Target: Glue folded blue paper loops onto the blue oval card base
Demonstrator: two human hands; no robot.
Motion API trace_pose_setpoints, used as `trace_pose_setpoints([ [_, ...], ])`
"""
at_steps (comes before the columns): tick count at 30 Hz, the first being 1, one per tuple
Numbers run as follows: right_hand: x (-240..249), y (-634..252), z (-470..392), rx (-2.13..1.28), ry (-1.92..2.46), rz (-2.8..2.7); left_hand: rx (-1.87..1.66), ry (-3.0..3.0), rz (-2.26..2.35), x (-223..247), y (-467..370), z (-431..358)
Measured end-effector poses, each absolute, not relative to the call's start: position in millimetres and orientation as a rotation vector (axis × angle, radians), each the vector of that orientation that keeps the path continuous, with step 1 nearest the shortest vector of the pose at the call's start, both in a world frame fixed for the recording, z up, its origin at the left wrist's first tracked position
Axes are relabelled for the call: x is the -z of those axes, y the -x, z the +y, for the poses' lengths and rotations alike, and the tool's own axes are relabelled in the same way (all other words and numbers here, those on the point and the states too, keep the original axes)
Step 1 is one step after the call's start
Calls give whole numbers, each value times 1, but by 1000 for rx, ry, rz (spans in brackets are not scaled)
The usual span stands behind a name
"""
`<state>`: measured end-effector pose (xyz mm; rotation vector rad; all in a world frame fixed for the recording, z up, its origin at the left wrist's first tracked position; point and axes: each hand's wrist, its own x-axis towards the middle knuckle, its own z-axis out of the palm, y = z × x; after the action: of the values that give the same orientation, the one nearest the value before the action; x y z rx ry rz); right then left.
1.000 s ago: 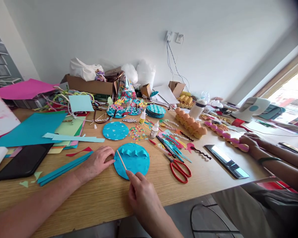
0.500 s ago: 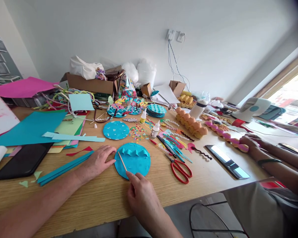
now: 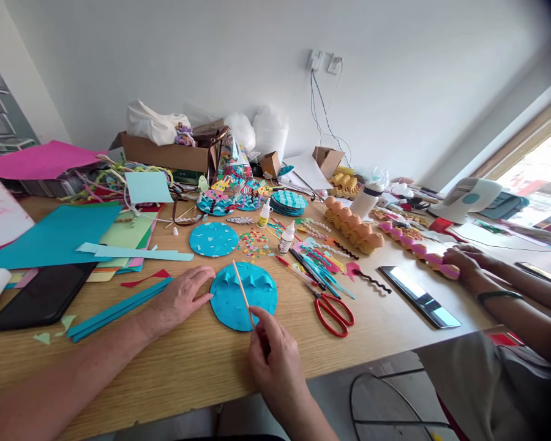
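Bottle print: I see lettering on the white bottle (image 3: 285, 239), too small to read on my feed; the yellow-labelled bottle (image 3: 264, 215), farther off and slightly left, is equally illegible. Both stand upright.
Stick (image 3: 242, 290): gripped by my right hand (image 3: 275, 352); long axis runs near to far with a lean to the left, far tip over the far part of the blue disc (image 3: 259, 299). I cannot tell whether the tip touches.
Disc position: flat on the near part of the table (image 3: 188, 367), between my two hands.
Wave strip (image 3: 252, 281): raised in arches across the disc's far half, long axis left to right.
Right hand: fingers closed on the stick's near end, at the disc's near right edge.
Left hand (image 3: 181, 300): at the disc's left edge, thumb and fingers a narrow gap apart; I cannot tell whether the fingertips press the disc.
Scissors (image 3: 334, 314): right of the disc, red handles near, blades pointing far left.
Blue strips (image 3: 119, 309): left of the disc, long axis from near left to far right.
Spotted disc (image 3: 213, 239): flat, beyond the blue disc, with confetti (image 3: 253, 244) just to its right.
Co-worker's hand (image 3: 461, 263): far right, on the pink egg-carton strip (image 3: 413, 248).
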<state>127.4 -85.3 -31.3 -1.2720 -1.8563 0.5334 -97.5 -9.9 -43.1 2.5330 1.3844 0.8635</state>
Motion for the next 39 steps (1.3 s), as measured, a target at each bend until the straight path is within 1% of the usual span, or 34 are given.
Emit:
trace_pose_setpoints([
  [5, 34, -134, -83, -613, 1277, -1785, -797, -2725, 1306, 45, 99, -12],
  [10, 35, -133, -80, -654, 1246, -1753, -723, -2843, 1321, 42, 97, -13],
  [25, 34, -133, -82, -618, 1269, -1822, -648, -2887, 1360, 40, 95, -12],
  [39, 35, -132, -81, -603, 1255, -1830, -672, -2828, 1365, 43, 98, -13],
])
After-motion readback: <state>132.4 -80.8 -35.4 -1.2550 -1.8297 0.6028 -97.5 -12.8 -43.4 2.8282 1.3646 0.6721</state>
